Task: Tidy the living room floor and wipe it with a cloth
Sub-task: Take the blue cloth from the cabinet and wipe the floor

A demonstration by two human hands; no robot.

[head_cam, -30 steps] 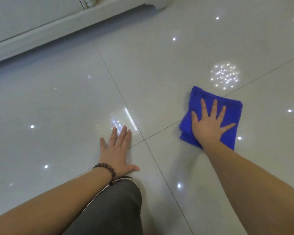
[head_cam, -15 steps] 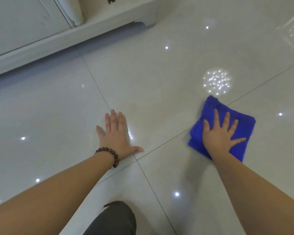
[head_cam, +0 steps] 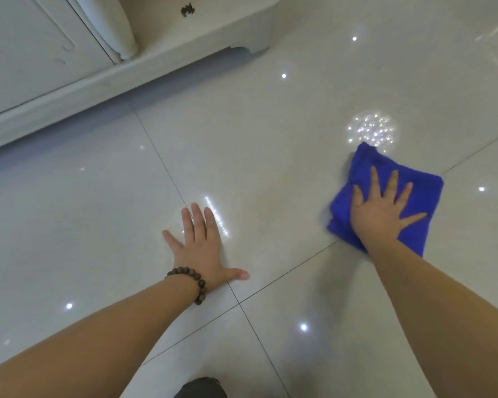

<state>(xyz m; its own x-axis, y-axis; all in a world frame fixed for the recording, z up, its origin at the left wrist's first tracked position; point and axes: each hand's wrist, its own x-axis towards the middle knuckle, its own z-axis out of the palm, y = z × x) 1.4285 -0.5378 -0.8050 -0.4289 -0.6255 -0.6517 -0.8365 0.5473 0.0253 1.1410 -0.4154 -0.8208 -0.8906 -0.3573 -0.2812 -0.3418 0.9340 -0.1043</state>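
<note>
Since a second ago, my view has tipped forward: the white cabinet (head_cam: 69, 67) now shows a drawer pull, and the knee has almost left the bottom edge. My right hand (head_cam: 381, 214) lies flat, fingers spread wide, pressing the folded blue cloth (head_cam: 365, 168) onto the glossy tiled floor (head_cam: 256, 139), and it has slid the cloth up beside the round cluster of light reflections. My left hand (head_cam: 204, 248), open and empty, braces palm-down on the tiles, well apart from the cloth. I judge wiping is advancing toward fresh floor ahead.
</note>
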